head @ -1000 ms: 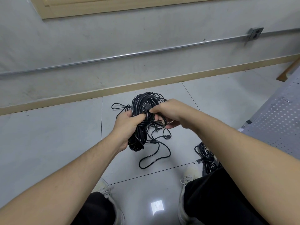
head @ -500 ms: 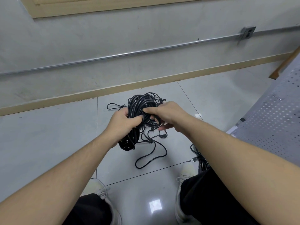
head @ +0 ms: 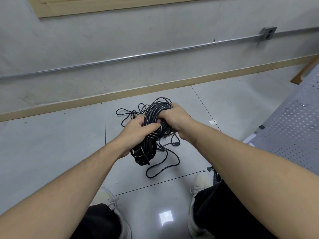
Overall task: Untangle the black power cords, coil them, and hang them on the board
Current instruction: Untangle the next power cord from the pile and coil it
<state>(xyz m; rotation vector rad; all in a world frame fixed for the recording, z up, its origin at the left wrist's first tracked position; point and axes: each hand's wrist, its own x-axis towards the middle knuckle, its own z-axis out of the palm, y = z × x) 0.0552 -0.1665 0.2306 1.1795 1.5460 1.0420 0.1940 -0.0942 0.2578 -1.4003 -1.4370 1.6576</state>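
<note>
Untangling | cord bundle [head: 151, 133] held mid-air at frame centre | left hand [head: 136, 130] clenched round its middle | right hand [head: 174, 118] grasping top loops at 1 o'clock | loose strands [head: 165, 163] trailing toward 6 | board [head: 291, 133] at 3 | advice: anchor left, tease loops out slowly, avoid yanking knots tighter

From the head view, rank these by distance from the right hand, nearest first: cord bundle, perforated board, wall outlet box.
1. Cord bundle: gripped by the right hand, centre of view.
2. Perforated board: on the right, lying low.
3. Wall outlet box: upper right, on the wall conduit.
</note>
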